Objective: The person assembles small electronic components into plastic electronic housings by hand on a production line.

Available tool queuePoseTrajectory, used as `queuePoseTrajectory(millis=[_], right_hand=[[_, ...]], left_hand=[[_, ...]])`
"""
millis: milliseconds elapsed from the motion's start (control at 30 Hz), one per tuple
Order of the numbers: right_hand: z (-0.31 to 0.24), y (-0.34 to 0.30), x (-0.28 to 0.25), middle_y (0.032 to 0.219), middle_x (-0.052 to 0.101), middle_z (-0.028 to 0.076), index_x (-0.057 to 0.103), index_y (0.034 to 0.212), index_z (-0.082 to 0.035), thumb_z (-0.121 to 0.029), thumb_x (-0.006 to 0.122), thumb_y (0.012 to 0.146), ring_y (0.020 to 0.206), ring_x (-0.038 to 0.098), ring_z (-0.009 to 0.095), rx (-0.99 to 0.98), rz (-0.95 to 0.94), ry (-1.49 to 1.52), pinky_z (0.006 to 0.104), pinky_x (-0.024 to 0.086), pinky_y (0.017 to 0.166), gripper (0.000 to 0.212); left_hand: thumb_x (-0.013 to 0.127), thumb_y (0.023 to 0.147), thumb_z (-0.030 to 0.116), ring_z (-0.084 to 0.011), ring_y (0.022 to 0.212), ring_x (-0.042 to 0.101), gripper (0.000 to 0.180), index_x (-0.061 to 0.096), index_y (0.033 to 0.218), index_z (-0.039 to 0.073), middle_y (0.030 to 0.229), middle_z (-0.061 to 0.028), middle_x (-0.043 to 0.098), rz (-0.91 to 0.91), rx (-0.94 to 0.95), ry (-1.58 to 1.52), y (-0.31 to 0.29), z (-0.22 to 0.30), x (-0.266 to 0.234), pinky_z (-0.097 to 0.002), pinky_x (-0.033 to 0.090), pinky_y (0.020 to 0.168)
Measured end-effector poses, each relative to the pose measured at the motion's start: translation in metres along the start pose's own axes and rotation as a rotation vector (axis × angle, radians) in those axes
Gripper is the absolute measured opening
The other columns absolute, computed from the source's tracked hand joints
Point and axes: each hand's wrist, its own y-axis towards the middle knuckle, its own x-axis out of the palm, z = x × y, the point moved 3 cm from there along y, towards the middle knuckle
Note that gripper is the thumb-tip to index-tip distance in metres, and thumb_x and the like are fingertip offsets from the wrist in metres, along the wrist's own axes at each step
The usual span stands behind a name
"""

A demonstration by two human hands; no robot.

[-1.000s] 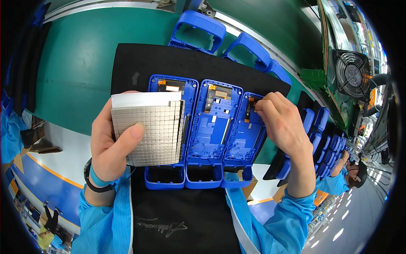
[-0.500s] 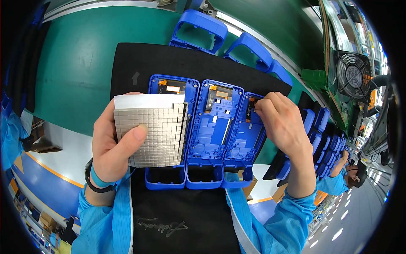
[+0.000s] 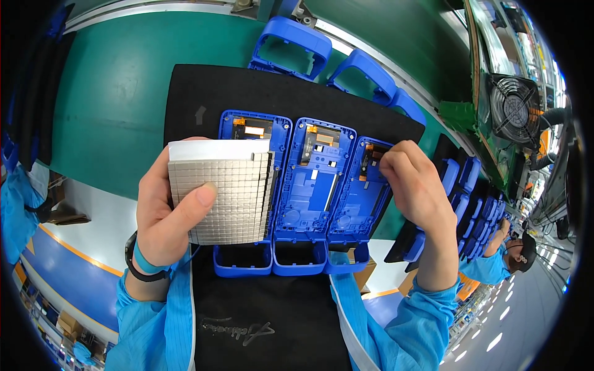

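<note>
The left hand (image 3: 162, 217) grips a sheet of small grey squares (image 3: 226, 204), thumb pressed on its face and fingers behind it, white backing showing along the top edge. The right hand (image 3: 419, 185) is bent over the right case (image 3: 351, 205), thumb and fingers drawn together near its upper edge; from where I stand I can't tell whether they pinch anything. Half a second ago those fingertips sat further in over the case; now they have pulled back a little to the right, and more of the dark ribbon (image 3: 365, 162) shows. The left hand and the sheet have barely shifted.

The sheet is held up in front of the left case (image 3: 281, 139), covering much of it. The middle case (image 3: 302, 201) lies open between the other 2, ribbon side up. All 3 are on a black mat (image 3: 247, 93) over the green table (image 3: 117, 105). Beyond the mat stand 3 blue frames (image 3: 291, 29). Off to the right there's a fan (image 3: 515, 108), and further down a co-worker in a blue sleeve (image 3: 486, 267).
</note>
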Motion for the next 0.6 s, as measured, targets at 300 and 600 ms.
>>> queuePoseTrajectory(millis=[300,600], right_hand=[[0.007,-0.016,0.004,0.086,0.055,0.012,0.056,0.086,0.001,0.007,0.066,0.075,0.08,0.054,0.03,-0.009,0.023,0.001,0.037,0.047,0.069,0.016],[0.008,-0.015,0.005,0.086,0.055,0.012,0.057,0.087,0.001,0.006,0.066,0.076,0.079,0.054,0.03,-0.011,0.019,-0.004,0.0369,0.047,0.069,0.015]], left_hand=[[0.065,0.088,0.019,-0.0182,0.102,0.063,0.048,0.049,0.127,-0.005,0.111,-0.0141,0.065,0.0,-0.005,-0.003,0.0,-0.001,0.001,-0.0291,0.048,0.089],[0.065,0.088,0.02,-0.0187,0.102,0.063,0.049,0.049,0.127,-0.005,0.112,-0.0146,0.065,-0.004,-0.015,-0.012,0.001,-0.002,0.0,-0.0293,0.048,0.089]])
